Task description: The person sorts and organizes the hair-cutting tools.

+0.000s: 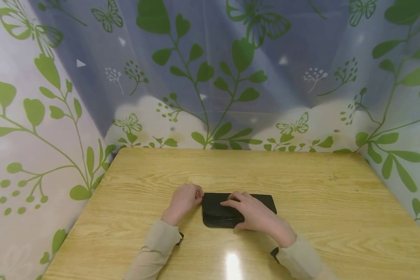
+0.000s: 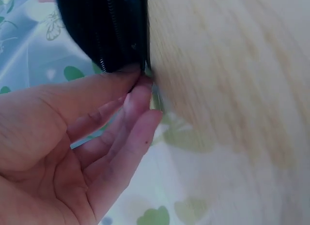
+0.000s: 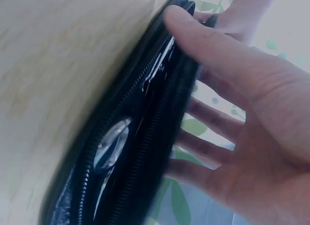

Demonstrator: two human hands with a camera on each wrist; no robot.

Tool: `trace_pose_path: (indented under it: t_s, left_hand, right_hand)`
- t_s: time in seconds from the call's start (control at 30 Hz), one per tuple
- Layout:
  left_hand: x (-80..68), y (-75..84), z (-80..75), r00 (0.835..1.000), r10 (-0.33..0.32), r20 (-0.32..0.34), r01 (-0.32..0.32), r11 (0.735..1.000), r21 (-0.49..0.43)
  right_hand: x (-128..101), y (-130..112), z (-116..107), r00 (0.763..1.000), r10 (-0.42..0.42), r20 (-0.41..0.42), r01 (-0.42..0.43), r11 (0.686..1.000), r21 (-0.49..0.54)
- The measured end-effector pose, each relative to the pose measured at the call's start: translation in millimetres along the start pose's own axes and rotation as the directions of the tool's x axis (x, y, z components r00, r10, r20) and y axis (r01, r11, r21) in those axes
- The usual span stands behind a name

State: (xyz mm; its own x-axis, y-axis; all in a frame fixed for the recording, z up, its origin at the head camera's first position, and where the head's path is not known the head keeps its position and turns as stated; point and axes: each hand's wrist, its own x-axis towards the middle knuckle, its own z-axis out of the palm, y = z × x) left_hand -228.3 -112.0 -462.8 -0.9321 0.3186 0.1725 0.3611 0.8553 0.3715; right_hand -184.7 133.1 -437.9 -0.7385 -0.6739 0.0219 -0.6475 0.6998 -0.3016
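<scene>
A black zip pouch lies flat on the wooden table, its long side running left to right. At its left end my left hand pinches the corner between thumb and fingertips, as the left wrist view shows close up on the pouch. My right hand holds the pouch from the right, fingers spread over the top and thumb at the near edge. The right wrist view looks along the unzipped opening, with zipper teeth on either side and a shiny oval piece between them.
The yellow wood-grain table extends around the pouch on all sides. A curtain printed with leaves and butterflies hangs along the back and both sides. Dark straps show at the beige cuffs.
</scene>
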Motion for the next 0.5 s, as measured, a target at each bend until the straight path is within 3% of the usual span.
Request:
trace_pose_path:
  t_s: [0.17, 0.5]
  left_hand:
    - [0.2, -1.0, -1.8, 1.0, -0.018, 0.008, 0.018, 0.999, -0.045]
    - [-1.5, -4.8, -6.2, 0.999, 0.015, 0.029, -0.013, 0.998, -0.068]
  right_hand:
    - [-0.6, -1.9, 2.0, 1.0, 0.007, 0.023, -0.006, 1.0, -0.031]
    - [0.4, -0.1, 6.8, 1.0, -0.001, -0.011, 0.0, 0.999, -0.045]
